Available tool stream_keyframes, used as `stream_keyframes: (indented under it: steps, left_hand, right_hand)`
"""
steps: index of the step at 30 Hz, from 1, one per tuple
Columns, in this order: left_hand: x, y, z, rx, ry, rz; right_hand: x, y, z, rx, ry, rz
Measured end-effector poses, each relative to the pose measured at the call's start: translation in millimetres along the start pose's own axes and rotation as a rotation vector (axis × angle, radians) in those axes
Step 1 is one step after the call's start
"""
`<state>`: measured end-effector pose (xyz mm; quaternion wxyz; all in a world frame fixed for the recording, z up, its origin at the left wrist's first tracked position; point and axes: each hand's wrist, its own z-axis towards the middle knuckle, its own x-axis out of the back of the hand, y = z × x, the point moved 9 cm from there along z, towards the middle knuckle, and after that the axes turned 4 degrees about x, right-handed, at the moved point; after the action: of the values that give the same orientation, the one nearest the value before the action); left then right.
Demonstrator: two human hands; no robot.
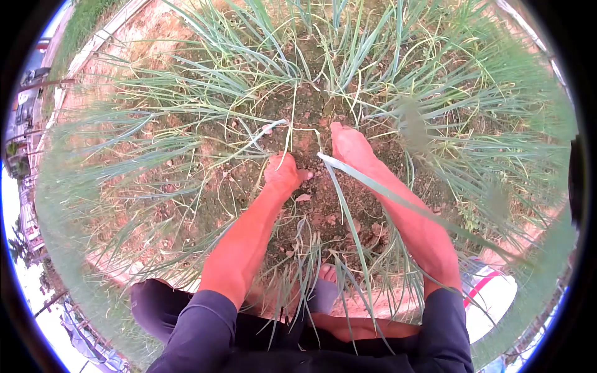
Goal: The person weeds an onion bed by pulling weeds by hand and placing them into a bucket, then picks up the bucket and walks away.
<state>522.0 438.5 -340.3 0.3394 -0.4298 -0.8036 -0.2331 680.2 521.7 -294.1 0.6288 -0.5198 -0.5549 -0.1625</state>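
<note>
Left hand: the left hand [284, 171] is curled, more closed than open, thumb poking out toward the other hand. Can't tell if it's actually gripping anything.
Right hand: the right hand [350, 144] is a bit farther forward, fingers folded down over the dirt and mostly hidden, so no clue how closed they are or what they've got.
Thin one: a thin yellow-green stalk [293, 118] runs down to the left hand, just about meeting it.
Bent leaf: a long leaf [385, 189] starts between the hands and crosses in front of the right forearm.
Main greenery: big clumps of green stalks [367, 46] beyond both hands, more spreading out either side.
Dirt: crumbly brown soil [323, 202] between the forearms.
Foot: bare foot [328, 272] behind the hands, closer to the body.
</note>
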Motion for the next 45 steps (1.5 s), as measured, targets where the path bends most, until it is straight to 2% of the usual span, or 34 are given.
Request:
stream_keyframes:
  steps: [1,4,6,7,9,10,11,12,14,17,19,20,21,25,28,29,31,34,36,37,40,41,42,43,44,45]
  left_hand:
    - [-0.5,0.9,0.0,-0.038,-0.046,-0.038]
    - [-0.7,2.3,1.0,0.029,-0.021,-0.038]
    - [-6.9,-0.2,7.3,0.036,-0.051,-0.049]
    - [-8.2,-1.0,8.1,0.039,-0.066,-0.052]
    - [-4.1,-1.1,6.8,0.075,-0.063,-0.094]
    - [-2.2,-2.5,5.8,0.096,-0.061,-0.114]
    - [-3.7,-4.0,5.9,0.092,-0.074,-0.144]
    - [-10.9,-6.3,10.5,0.088,-0.069,-0.132]
    - [-23.1,-8.8,19.8,0.086,-0.008,-0.099]
    - [-25.1,-10.0,18.0,0.065,-0.001,-0.149]
    - [-11.7,-8.1,14.3,0.054,-0.01,-0.169]
    - [-13.7,-8.8,18.3,0.141,-0.011,-0.089]
    - [-13.1,-8.7,19.5,0.149,-0.019,-0.09]
    - [-9.4,-8.4,16.4,0.131,0.016,-0.098]
    - [-11.0,-9.5,18.5,0.146,0.03,-0.093]
    - [-11.6,-8.0,18.5,0.108,0.024,-0.113]
    - [-7.8,-5.5,15.1,0.027,0.011,-0.148]
    - [-7.4,-5.3,14.0,0.005,0.008,-0.185]
    - [-3.6,-3.6,10.7,0.001,0.067,-0.156]
    - [-2.1,-2.7,9.8,0.003,0.092,-0.132]
    - [-5.1,-2.6,11.6,0.056,0.059,-0.09]
    - [-6.9,-3.7,13.2,0.08,0.032,-0.078]
    - [-8.1,-4.9,14.5,0.105,0.006,-0.067]
    - [-4.7,-3.1,15.1,0.068,0.044,-0.039]
    - [-11.3,-5.1,16.6,0.1,-0.019,-0.053]
    - [-6.4,-2.8,14.8,0.134,-0.081,-0.065]
  right_hand:
    - [-10.9,1.0,15.7,-0.035,-0.093,0.048]
    - [7.4,1.6,54.6,-0.119,0.153,0.234]
    - [16.4,4.4,81.3,-0.21,0.237,0.302]
    - [6.9,15.2,102.6,-0.286,0.336,0.46]
    - [11.6,31.3,133.0,-0.358,0.548,0.545]
    - [51.2,16.8,137.6,-0.359,0.657,0.475]
    - [62.0,24.9,151.3,-0.452,0.645,0.469]
    - [75.0,27.8,164.5,-0.4,0.662,0.401]
    - [73.8,47.1,204.8,-0.274,0.348,0.103]
    - [76.1,84.0,221.6,-0.291,0.25,0.038]
    - [75.9,81.3,227.6,-0.197,0.302,-0.07]
    - [73.0,78.2,229.8,-0.15,0.328,-0.121]
    - [61.4,72.5,240.4,-0.085,0.244,-0.313]
    - [43.0,71.0,249.6,-0.056,0.147,-0.48]
    - [42.2,76.7,253.8,-0.108,0.16,-0.434]
    - [35.4,75.6,257.3,-0.064,0.114,-0.434]
    - [37.2,71.3,257.0,-0.111,0.099,-0.427]
    - [43.4,72.8,258.6,-0.143,0.121,-0.346]
    - [43.8,72.6,258.9,-0.082,0.126,-0.332]
    - [46.5,81.3,262.4,-0.154,0.144,-0.305]
    - [52.3,66.8,256.4,0.027,0.155,-0.385]
    - [55.8,48.5,250.5,0.206,0.284,-0.466]
    - [52.4,70.3,249.8,-0.16,0.185,0.31]
    - [45.1,67.6,244.6,-0.271,0.145,0.551]
    - [35.3,64.0,239.5,-0.381,0.105,0.795]
    - [29.8,61.7,241.6,-0.381,0.142,0.905]
